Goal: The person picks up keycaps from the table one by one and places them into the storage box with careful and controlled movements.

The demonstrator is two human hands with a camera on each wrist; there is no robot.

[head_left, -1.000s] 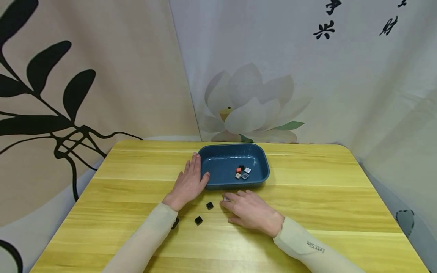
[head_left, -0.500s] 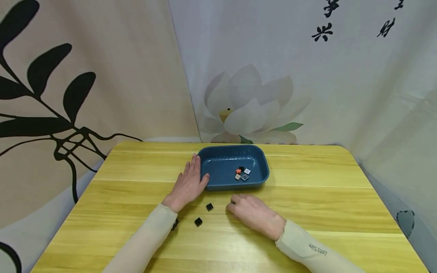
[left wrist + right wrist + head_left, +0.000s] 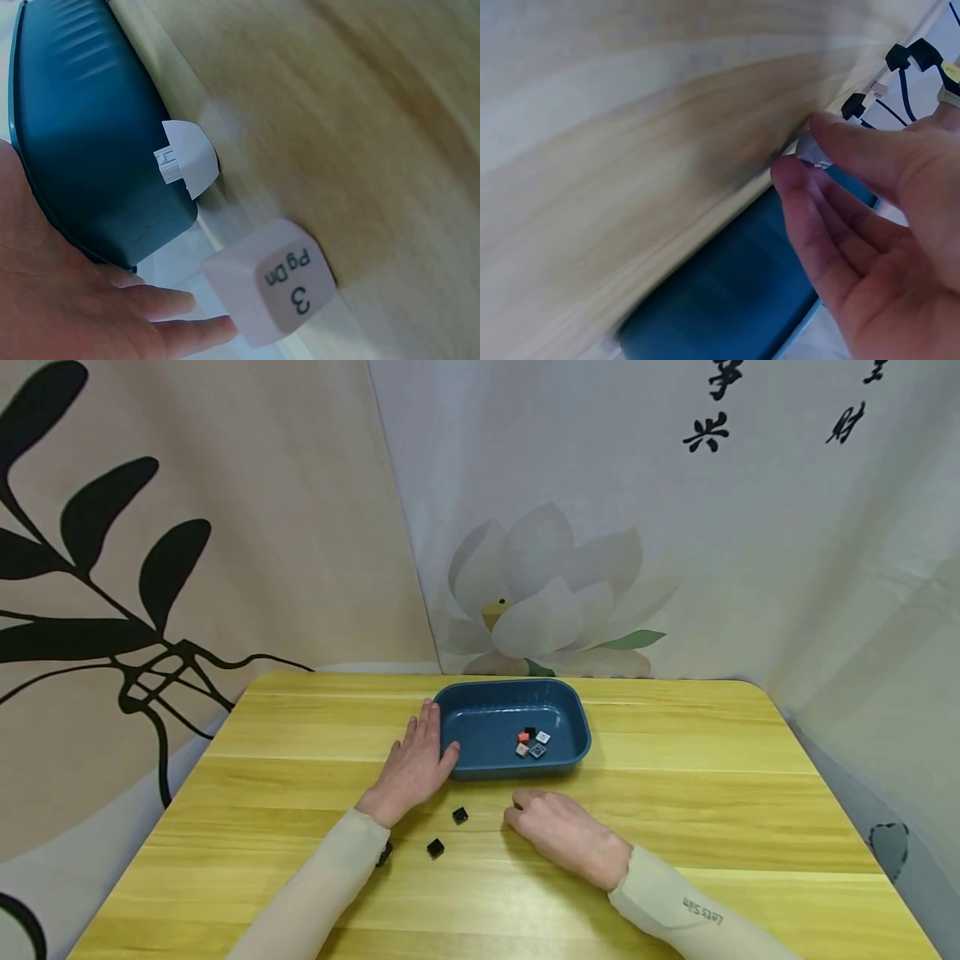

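The left sleeve [image 3: 322, 885] partly covers a dark cap [image 3: 386, 853] and could drag it. The left hand [image 3: 408, 775], fingers straight and gripping nothing, rests against the tray [image 3: 480, 727]; pressing hard could slide it along the desk [image 3: 720, 752]. Two black caps [image 3: 435, 848] lie in front. The right hand [image 3: 570, 833] pinches a small cap [image 3: 810, 150], near the tray; a loose hold could drop it, a low lift bump the tray.

From above, my right hand [image 3: 567, 835] hides the little grey piece [image 3: 810, 151]. My left sleeve [image 3: 322, 889] covers part of a black piece [image 3: 386, 853].
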